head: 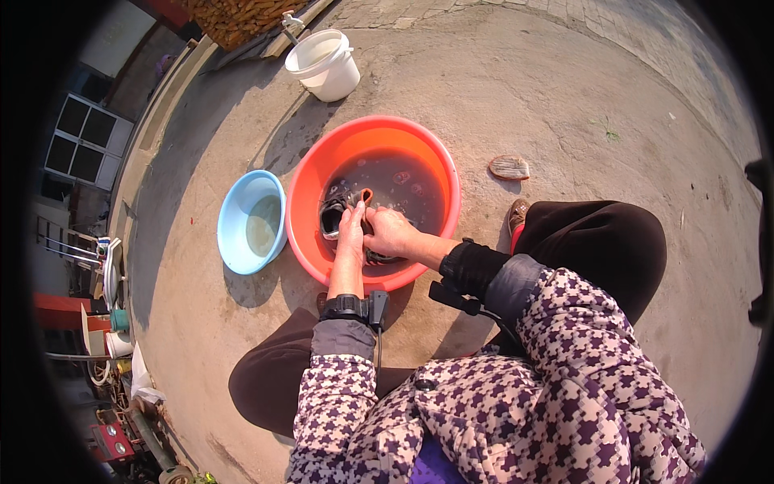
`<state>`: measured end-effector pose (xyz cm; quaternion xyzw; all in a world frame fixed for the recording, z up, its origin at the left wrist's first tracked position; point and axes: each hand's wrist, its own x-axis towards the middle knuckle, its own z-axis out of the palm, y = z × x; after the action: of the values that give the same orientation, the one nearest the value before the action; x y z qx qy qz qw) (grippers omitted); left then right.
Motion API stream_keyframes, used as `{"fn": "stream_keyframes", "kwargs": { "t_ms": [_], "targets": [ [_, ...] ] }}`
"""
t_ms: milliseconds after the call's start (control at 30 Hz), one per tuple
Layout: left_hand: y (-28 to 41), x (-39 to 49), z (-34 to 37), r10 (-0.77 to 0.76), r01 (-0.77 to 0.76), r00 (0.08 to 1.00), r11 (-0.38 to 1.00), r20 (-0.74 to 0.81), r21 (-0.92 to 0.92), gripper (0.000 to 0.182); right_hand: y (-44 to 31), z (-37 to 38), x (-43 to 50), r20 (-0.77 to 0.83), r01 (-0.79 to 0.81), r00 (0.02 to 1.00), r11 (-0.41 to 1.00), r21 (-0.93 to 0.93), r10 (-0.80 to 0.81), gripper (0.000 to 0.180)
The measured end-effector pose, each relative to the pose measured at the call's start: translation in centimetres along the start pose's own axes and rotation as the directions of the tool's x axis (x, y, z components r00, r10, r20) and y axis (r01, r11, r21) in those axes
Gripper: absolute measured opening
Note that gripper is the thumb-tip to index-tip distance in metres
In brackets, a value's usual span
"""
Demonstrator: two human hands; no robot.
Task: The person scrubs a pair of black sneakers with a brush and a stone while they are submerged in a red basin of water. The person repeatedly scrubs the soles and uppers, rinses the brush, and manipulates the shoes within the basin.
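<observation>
A large orange-red plastic basin [450, 209] in front of me holds murky, sudsy water [393, 166]. Inside its near left part, my left hand [352, 227] and my right hand [390, 232] meet around a dark shoe with an orange edge [366, 196]. The left hand's fingers point away from me along its side; the right is closed over it from the other side. Most of this shoe is hidden by the hands. Just left of my fingers sits another dark shoe [331, 219] with a pale sole edge. Dark material also shows below my right hand.
Left of the basin stands a light blue basin [252, 233] with cloudy water. A white bucket [331, 66] is farther off, near a tap [291, 21]. On the concrete to the right lies a scrub brush [509, 168], bristles up. Tools and machinery line the left wall.
</observation>
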<state>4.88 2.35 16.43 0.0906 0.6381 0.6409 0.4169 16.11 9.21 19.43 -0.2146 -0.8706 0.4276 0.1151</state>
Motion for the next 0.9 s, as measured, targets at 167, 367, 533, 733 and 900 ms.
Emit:
{"fn": "stream_keyframes", "kwargs": {
  "t_ms": [167,367,533,733,900],
  "targets": [
    [4.2,1.0,-3.6,-0.244,0.246,0.965,0.969,-0.099,0.002,0.035,-1.2,-1.9,0.4,0.035,0.219,0.974,0.972,0.087,-0.223,0.052],
    [8.1,-1.3,-4.0,-0.266,0.284,0.877,0.959,0.399,0.014,0.034,0.0,-3.6,1.0,-0.046,0.491,0.818,0.737,-0.464,-0.574,0.066],
    [8.0,-3.4,-1.7,-0.346,0.284,0.850,0.936,0.397,0.209,0.033,1.0,-4.1,0.9,-0.133,0.583,0.711,0.686,-0.436,-0.690,0.060],
    [7.4,-1.5,0.3,-0.503,0.191,0.774,0.765,0.384,0.616,0.014,2.0,-3.5,1.2,0.064,0.454,0.880,0.793,-0.407,-0.471,0.028],
    [5.4,-1.3,1.9,-0.033,-0.389,0.921,0.003,0.389,0.921,0.033,2.8,-1.8,1.8,0.114,0.305,0.952,0.848,-0.433,-0.284,0.021]
  ]
}}
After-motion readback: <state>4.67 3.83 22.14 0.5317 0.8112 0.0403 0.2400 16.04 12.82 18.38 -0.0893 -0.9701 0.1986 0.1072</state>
